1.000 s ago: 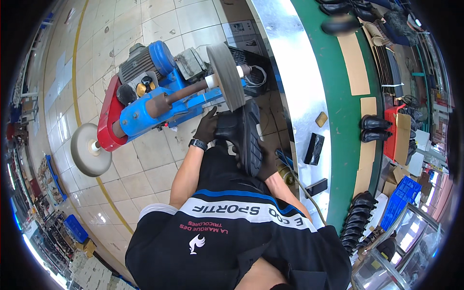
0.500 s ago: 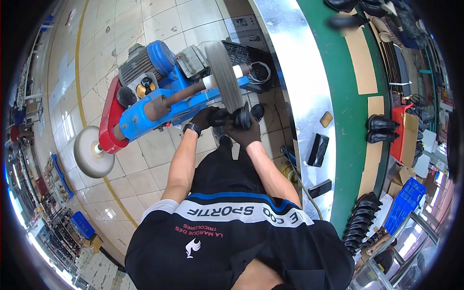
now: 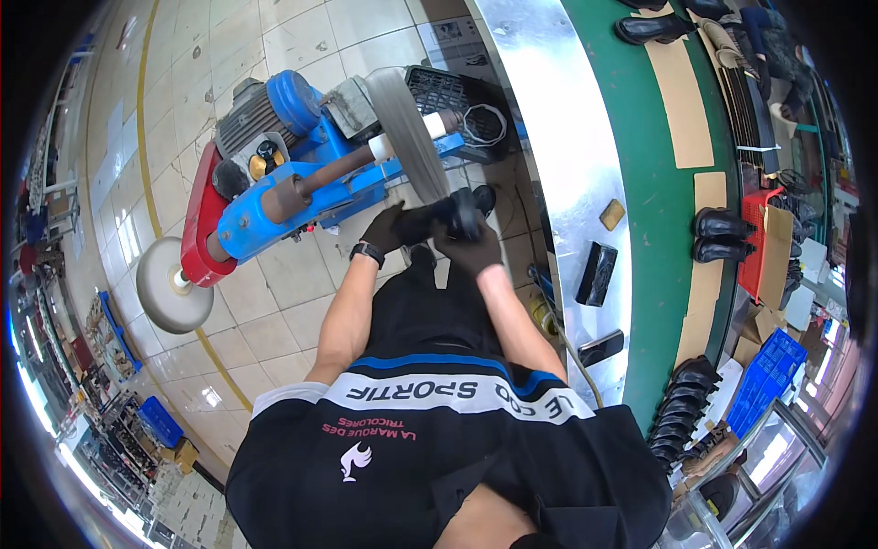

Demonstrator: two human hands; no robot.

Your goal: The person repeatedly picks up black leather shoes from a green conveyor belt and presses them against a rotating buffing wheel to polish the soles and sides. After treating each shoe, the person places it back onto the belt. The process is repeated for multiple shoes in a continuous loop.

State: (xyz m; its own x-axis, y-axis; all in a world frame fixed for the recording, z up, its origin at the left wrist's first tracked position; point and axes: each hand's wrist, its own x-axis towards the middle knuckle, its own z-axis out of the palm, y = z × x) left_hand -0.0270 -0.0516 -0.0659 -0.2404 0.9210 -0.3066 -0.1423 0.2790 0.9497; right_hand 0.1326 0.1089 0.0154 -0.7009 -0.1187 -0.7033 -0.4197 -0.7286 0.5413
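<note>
A black shoe [image 3: 422, 220] is held crosswise between both of my dark-gloved hands, just below the grey buffing wheel [image 3: 407, 137] of a blue machine [image 3: 251, 224]. My left hand [image 3: 384, 231] is closed on its left end. Around the thicker right end, my right hand [image 3: 476, 252] is wrapped from below. The shoe's upper right part lies close to the wheel's lower edge; whether they touch I cannot tell. The glove fingers partly merge with the black shoe.
At the machine's other end sits a pale wheel [image 3: 174, 285]. To my right, a metal ledge [image 3: 558, 110] carries a black block [image 3: 597, 274], a tan block [image 3: 612, 215] and a phone [image 3: 601, 348]. Beyond it, a green conveyor [image 3: 654, 265] bears black shoes [image 3: 722, 235]. A black crate [image 3: 448, 91] stands behind the wheel.
My hands have turned the shoe, so more of its length shows, and its right end has shifted slightly right. The view has moved a little.
</note>
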